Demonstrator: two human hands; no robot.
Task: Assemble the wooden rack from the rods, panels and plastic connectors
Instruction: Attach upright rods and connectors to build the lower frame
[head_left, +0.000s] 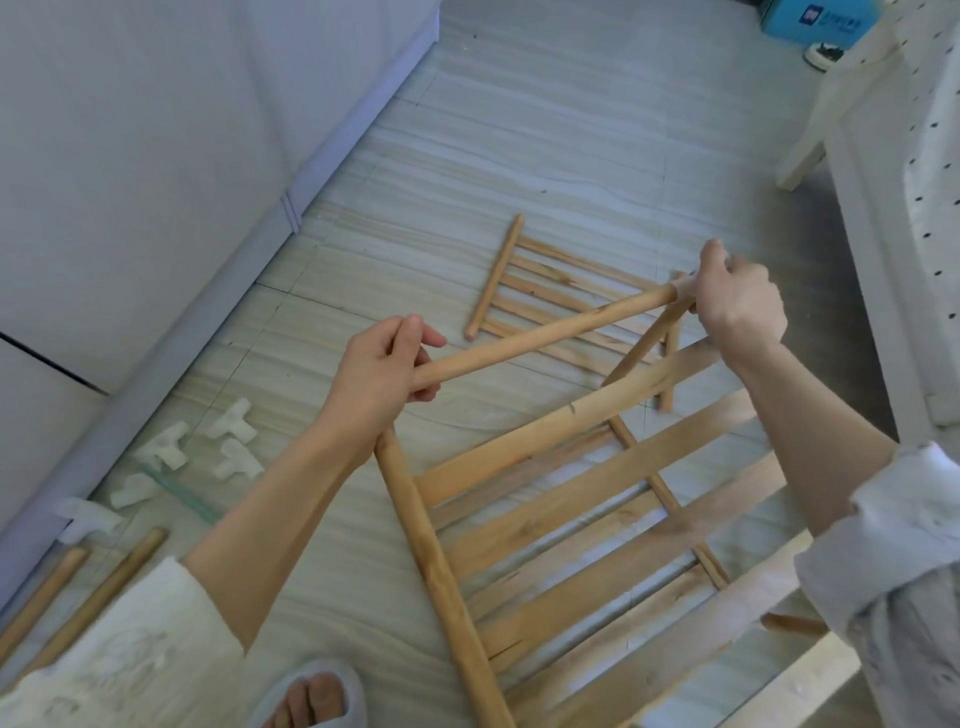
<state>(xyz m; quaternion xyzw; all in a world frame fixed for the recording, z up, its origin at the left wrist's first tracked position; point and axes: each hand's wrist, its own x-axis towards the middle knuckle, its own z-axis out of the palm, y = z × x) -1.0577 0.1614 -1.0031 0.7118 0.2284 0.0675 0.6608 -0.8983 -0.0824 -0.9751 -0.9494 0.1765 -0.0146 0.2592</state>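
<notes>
Left of the slatted panel (597, 499), white plastic connectors (228, 447) and two spare rods (88, 597) are lying on the floor (519, 130). My left hand (379, 374) is wrapping its fingers (421, 332) around one end of a rod (545, 332) above the panel; my right hand (737, 301) is gripping its other end. A second panel (550, 291) is lying beyond it.

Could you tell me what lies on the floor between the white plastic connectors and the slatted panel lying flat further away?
In the head view, only bare pale striped floor tile lies between the white plastic T-shaped connectors and the flat wooden slatted panel.
</notes>
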